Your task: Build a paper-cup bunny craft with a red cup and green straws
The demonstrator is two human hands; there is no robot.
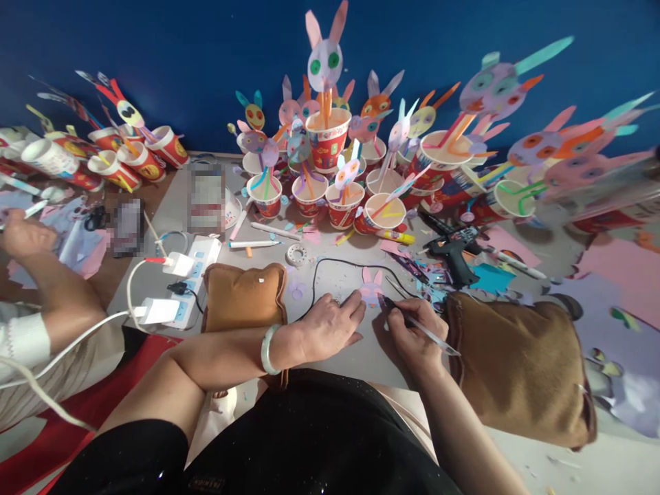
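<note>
Paper rabbit face point(371, 292) lies flat on the grey table point(355, 361) between my hands, pink ears pointing away from me. My left hand point(324, 326) is loosely spread, clamping nothing that I can see, its fingertips by the face's left edge, probably to steady so light a piece. My right hand point(416, 333) pinches a slanted pen point(436, 337) low down, likely for control; its tip is at the face's right edge, though I cannot tell whether it touches. Beyond, patterned paper cups point(310, 205) stand crowded together, seemingly serving as upright holders. One raised cup point(327, 150) contains orange strips bearing a lavender rabbit head point(326, 65) with green eyes; a tilted front cup point(384, 218) has yellow strips inside.
</note>
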